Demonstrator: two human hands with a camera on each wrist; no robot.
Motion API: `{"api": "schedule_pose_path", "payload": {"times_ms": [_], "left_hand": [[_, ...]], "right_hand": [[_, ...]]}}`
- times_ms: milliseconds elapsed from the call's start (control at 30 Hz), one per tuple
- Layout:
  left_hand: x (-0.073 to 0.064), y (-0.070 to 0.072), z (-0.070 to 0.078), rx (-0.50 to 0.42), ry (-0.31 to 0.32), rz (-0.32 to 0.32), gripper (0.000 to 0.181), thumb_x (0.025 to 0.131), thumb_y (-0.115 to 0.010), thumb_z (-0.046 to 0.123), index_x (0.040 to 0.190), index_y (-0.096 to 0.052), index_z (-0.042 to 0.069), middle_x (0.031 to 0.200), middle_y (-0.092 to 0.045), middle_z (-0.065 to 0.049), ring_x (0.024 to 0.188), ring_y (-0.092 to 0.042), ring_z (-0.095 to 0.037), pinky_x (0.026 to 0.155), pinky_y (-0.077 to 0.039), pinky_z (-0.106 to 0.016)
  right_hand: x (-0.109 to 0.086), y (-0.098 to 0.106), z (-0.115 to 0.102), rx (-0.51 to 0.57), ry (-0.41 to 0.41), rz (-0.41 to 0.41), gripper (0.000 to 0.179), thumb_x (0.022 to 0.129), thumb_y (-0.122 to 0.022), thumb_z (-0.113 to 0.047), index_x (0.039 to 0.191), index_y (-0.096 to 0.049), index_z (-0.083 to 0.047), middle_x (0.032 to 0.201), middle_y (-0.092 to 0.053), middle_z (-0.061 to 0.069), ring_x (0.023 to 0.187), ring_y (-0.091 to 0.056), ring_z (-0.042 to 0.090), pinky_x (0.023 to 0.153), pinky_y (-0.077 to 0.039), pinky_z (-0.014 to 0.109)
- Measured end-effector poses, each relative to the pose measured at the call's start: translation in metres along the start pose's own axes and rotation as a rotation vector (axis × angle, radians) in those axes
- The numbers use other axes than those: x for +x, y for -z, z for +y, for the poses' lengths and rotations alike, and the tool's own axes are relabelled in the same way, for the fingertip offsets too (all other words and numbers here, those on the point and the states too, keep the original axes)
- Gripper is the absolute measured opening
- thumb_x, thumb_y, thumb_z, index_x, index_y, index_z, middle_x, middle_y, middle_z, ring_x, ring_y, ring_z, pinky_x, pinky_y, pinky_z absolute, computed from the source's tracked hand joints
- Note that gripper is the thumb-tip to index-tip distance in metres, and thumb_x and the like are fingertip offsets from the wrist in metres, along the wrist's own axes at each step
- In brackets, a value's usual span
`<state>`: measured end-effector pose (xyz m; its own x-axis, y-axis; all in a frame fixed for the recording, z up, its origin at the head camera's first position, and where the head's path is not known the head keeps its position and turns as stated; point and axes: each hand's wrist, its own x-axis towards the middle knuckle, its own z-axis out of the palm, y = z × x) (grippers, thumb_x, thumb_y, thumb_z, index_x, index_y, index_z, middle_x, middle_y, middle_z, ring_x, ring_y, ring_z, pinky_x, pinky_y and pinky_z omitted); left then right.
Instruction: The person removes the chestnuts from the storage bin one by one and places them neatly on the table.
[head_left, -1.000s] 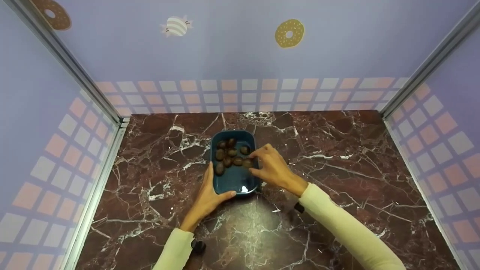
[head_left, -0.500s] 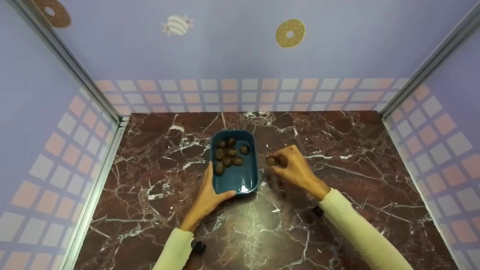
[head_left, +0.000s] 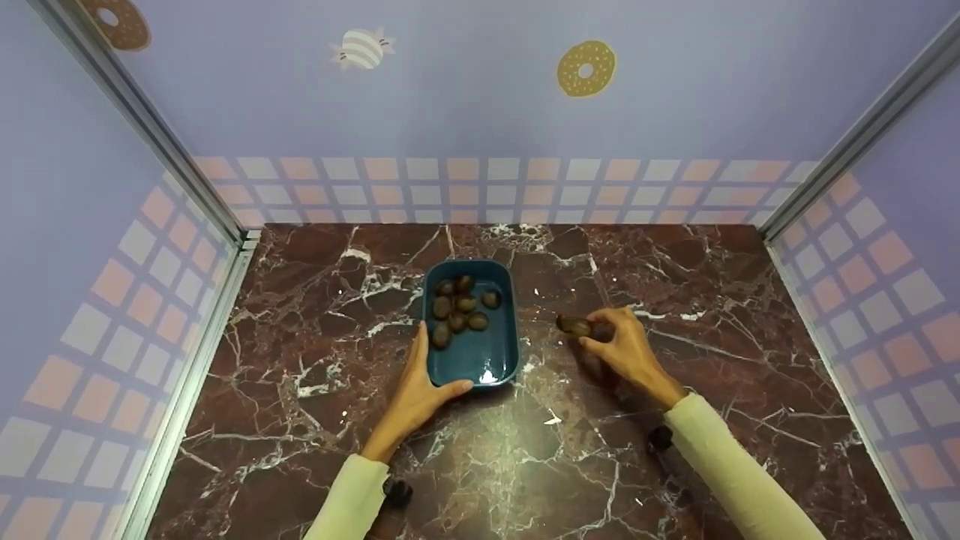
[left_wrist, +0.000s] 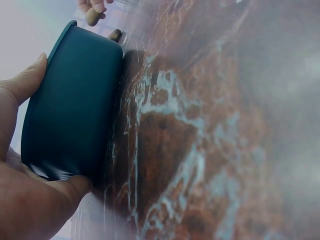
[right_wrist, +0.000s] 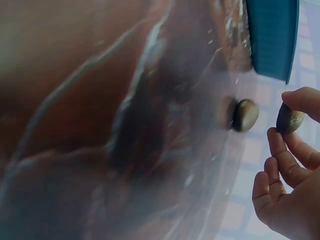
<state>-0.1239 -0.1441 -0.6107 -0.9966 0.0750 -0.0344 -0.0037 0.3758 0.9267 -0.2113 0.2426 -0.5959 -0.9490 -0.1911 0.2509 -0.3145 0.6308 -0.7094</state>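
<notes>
In the head view, my left hand (head_left: 414,394) holds the near left corner of a deep teal dish (head_left: 472,367), its thumb at the near rim and its fingers along the left side. Several brown, oval, nut-like pieces (head_left: 441,307) lie in the far and left part of the dish. To the right of the dish, my right hand (head_left: 630,352) pinches one such oval piece (right_wrist: 290,119) between thumb and fingertips, just above the table. A second oval piece (right_wrist: 246,115) rests on the table close by, partly hidden in the head view.
The table (head_left: 360,420) has a dark red marble pattern with white veins. Lilac walls (head_left: 465,97) with pink and white checks stand at the back and both sides. A metal rail (head_left: 202,360) runs along the table's left edge.
My right hand has picked an oval piece out of the dish and carried it right, over the table beside the other piece. My left hand has stayed at the dish's corner.
</notes>
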Motion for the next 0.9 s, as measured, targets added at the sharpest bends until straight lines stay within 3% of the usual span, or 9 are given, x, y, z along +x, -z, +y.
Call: {"api": "schedule_pose_path", "payload": {"times_ms": [267,600,900], "left_hand": [[0.000,0.000,-0.001,-0.007,0.004,-0.003,0.138,0.084,-0.098,0.042,0.178,-0.002,0.009,0.183,-0.002,-0.026,0.168,-0.006,-0.047,0.131,-0.017,-0.068],[-0.002,0.000,0.000,-0.011,-0.001,-0.010,0.138,0.084,-0.098,0.044,0.178,-0.002,0.011,0.183,-0.003,-0.024,0.168,-0.007,-0.046,0.130,-0.020,-0.068],[-0.001,-0.001,-0.001,-0.011,-0.001,0.005,0.136,0.085,-0.098,0.039,0.178,-0.003,0.010,0.183,-0.004,-0.024,0.168,-0.009,-0.046,0.131,-0.019,-0.067]], "right_hand": [[-0.001,0.005,0.024,0.032,-0.099,-0.007,0.034,0.084,-0.090,0.001,0.115,-0.078,0.006,0.115,-0.077,0.025,0.115,-0.063,0.044,0.105,-0.044,0.054],[0.003,0.005,0.045,-0.016,-0.071,-0.001,0.030,0.081,-0.090,0.005,0.109,-0.078,0.006,0.105,-0.080,0.022,0.107,-0.068,0.043,0.101,-0.046,0.054],[0.008,0.005,0.045,0.006,-0.089,-0.039,0.031,0.082,-0.088,0.007,0.112,-0.078,0.008,0.107,-0.079,0.024,0.102,-0.072,0.043,0.097,-0.053,0.055]]}}
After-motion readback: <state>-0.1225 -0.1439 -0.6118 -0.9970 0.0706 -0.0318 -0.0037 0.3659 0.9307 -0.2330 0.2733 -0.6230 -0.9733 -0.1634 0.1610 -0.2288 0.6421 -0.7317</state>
